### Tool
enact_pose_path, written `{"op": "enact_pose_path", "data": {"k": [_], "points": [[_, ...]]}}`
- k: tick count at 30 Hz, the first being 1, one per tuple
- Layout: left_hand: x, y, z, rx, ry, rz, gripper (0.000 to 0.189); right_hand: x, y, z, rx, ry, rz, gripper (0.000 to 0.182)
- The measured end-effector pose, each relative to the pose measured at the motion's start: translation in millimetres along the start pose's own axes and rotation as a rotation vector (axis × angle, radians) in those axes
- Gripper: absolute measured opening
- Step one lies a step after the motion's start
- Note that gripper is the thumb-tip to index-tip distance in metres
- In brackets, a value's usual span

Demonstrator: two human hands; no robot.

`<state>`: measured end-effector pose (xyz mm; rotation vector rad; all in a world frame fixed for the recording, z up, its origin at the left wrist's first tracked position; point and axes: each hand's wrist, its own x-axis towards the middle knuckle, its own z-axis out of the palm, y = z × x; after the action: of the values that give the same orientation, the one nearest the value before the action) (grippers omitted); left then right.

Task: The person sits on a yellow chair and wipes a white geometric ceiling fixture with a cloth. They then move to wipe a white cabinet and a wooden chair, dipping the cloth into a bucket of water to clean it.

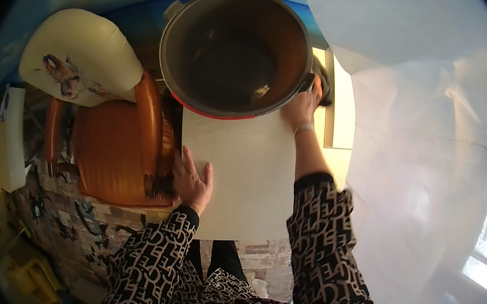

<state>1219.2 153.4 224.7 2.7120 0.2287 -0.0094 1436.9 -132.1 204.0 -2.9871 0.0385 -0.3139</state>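
Note:
A large dark cooking pot (233,50) with side handles and a red strip on its near rim stands at the far end of a pale wooden board or tabletop (236,174). My right hand (301,106) is at the pot's right handle; its fingers are partly hidden behind the handle, and whether they close on it I cannot tell. Flat near the board's left edge rests my left hand (192,182), fingers spread, holding nothing. A dark object (324,86) lies just beyond my right hand, partly hidden.
To the left stands an orange-brown armchair (111,154) with a cream cushion (82,57) bearing an animal picture. A pale wall or panel (427,174) rises close on the right. Yellow objects (32,272) stand low at the left on the patterned floor (71,217).

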Motion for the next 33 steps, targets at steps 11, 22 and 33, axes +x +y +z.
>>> {"op": "enact_pose_path", "data": {"k": [11,22,33], "points": [[-6.4,-0.5,-3.9,-0.037,-0.007,-0.045,0.069,-371.0,-147.0,-106.8,0.225,-0.377,-0.14,0.064],[1.5,-4.2,5.4,-0.102,0.028,0.012,0.07,-137.5,-73.9,-53.1,0.026,0.113,0.186,0.052],[-1.4,0.5,-2.3,-0.052,-0.034,-0.074,0.073,-408.4,-110.0,-112.5,0.168,-0.27,0.046,0.06]]}}
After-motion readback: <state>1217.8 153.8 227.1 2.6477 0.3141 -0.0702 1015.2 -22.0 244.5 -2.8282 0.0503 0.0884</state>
